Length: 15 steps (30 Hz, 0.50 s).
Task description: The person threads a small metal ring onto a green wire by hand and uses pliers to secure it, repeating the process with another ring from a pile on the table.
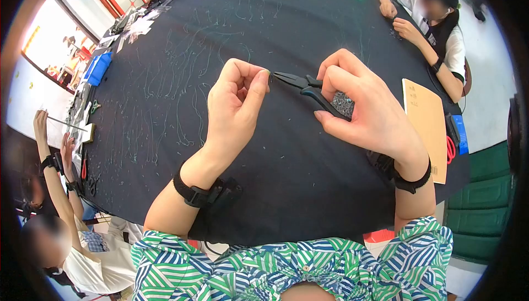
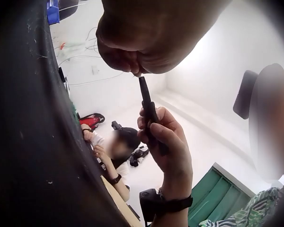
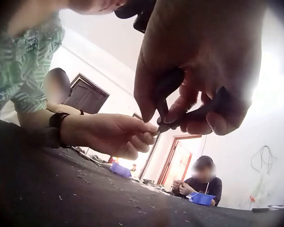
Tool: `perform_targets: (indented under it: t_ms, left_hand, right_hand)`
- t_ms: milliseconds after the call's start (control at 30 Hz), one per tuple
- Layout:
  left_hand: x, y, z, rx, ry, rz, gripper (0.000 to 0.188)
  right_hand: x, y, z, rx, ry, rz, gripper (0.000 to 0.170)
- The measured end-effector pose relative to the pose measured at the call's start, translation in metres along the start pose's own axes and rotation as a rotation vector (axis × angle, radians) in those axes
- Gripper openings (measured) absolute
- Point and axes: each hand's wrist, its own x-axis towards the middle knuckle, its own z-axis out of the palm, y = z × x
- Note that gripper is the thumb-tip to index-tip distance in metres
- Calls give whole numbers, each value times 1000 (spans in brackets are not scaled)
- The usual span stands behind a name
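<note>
My right hand (image 1: 366, 105) grips a pair of dark needle-nose pliers (image 1: 292, 80) by the handles. The handles are spread, and the tip points left. Facing it, my left hand (image 1: 234, 100) pinches a tiny piece between thumb and forefinger, too small to tell its kind. The pliers' tip is right at those fingertips. In the left wrist view, the pliers (image 2: 144, 92) overlap the underside of the left fingertips. In the right wrist view, the left hand (image 3: 109, 135) meets the pliers' tip above the tablecloth. A heap of small grey bits (image 1: 343, 104) shows behind the pliers' handles.
Thin green threads (image 1: 160, 86) lie in rows over the black tablecloth (image 1: 264, 196), with small clippings scattered about. To the right are a brown paper envelope (image 1: 424, 130) and red-handled scissors (image 1: 451, 149). Blue bins (image 1: 98, 68) stand at the table's edge. Other people sit around the table.
</note>
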Motion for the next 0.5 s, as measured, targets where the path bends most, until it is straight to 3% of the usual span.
perform_targets:
  t_ms: [300,500]
  left_hand:
    - [0,-4,0,82,-38,71,11]
    - [0,1,1,144,15,82,8]
  right_hand:
    - [1,-1,2,-9,2,-7,23]
    - [1,-5,4,54,-41,129,25]
